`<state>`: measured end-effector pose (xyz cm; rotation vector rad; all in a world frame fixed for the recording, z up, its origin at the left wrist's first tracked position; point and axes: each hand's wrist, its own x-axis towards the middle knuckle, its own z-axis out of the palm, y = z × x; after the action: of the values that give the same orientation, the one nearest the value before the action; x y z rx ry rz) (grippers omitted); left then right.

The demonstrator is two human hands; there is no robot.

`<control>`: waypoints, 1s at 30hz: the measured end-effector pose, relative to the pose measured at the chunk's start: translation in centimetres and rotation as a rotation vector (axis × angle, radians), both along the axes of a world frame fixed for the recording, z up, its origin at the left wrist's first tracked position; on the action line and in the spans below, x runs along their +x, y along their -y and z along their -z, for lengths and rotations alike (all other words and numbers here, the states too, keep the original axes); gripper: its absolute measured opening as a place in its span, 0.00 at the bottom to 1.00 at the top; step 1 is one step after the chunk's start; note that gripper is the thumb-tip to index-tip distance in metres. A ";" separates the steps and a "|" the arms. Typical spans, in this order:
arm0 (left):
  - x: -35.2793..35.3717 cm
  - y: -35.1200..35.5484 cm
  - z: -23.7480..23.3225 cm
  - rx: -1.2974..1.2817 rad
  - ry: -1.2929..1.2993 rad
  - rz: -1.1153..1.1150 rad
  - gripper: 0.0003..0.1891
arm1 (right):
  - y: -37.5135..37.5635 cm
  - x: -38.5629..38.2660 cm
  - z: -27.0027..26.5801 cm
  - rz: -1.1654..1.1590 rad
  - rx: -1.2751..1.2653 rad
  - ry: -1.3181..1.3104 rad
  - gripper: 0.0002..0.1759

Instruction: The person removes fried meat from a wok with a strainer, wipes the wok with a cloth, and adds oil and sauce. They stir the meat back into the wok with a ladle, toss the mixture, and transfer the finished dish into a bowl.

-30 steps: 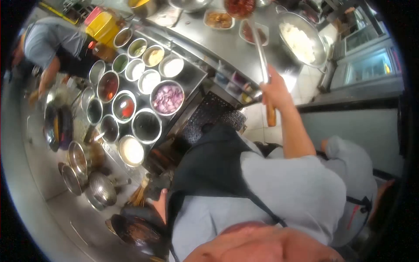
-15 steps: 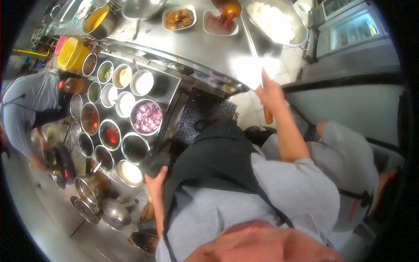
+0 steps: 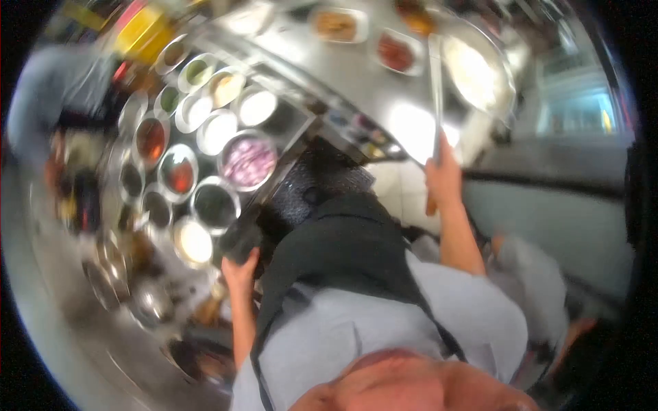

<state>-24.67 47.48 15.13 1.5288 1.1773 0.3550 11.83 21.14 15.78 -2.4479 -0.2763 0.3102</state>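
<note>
My right hand (image 3: pixel 444 177) is closed round the wooden-ended grip of a long-handled ladle (image 3: pixel 436 89). Its bowl, with orange-brown sauce in it, is near the top of the view, beside a white dish of dark red food (image 3: pixel 397 52). A second white dish, with brown food (image 3: pixel 336 26), stands to the left. Just right of the ladle is a wide metal bowl of white food (image 3: pixel 473 72) that looks like rice. Low on the left, my left hand (image 3: pixel 240 268) grips a dark cloth-like bundle (image 3: pixel 241 236) near the rack of pots.
Several round metal pots fill the rack on the left, among them one of chopped purple onion (image 3: pixel 248 161) and one of red liquid (image 3: pixel 151 139). A yellow tub (image 3: pixel 144 31) stands behind. One person (image 3: pixel 62 89) bends at the far left; another's grey clothing (image 3: pixel 528 267) shows close on my right.
The view has turned, so the counter and dishes sit further right, and the picture is blurrier. Both hands keep their holds, and the ladle's bowl remains up by the red dish.
</note>
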 end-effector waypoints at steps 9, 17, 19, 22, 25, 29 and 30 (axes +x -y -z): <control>-7.3 4.2 2.2 0.089 -0.027 -0.550 0.34 | -12.6 -2.3 -1.4 -0.551 0.541 -1.000 0.31; -16.4 16.7 1.8 -0.010 0.203 -1.341 0.36 | -28.4 -21.5 -4.0 -1.448 -0.058 -1.519 0.33; -18.1 19.7 4.1 0.019 0.407 -1.583 0.35 | -30.5 -29.3 -4.8 -1.563 -0.112 -1.561 0.33; -20.0 22.9 2.9 0.057 0.382 -1.700 0.34 | -34.5 -41.8 -5.3 -1.846 -0.093 -1.507 0.31; -20.4 25.0 1.2 0.052 0.438 -1.883 0.33 | -36.0 -53.2 -7.9 -1.987 0.019 -1.494 0.34; -19.7 27.2 1.6 0.239 0.435 -2.138 0.29 | -42.1 -70.1 -4.5 -2.479 0.114 -0.455 0.37; -19.2 27.8 1.7 0.243 0.428 -2.168 0.29 | -42.6 -74.0 -3.8 -2.570 0.164 -0.197 0.35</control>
<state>-43.85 19.71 13.41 -0.3487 1.9565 2.0644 -62.12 63.72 19.55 -0.3932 -2.7710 1.2373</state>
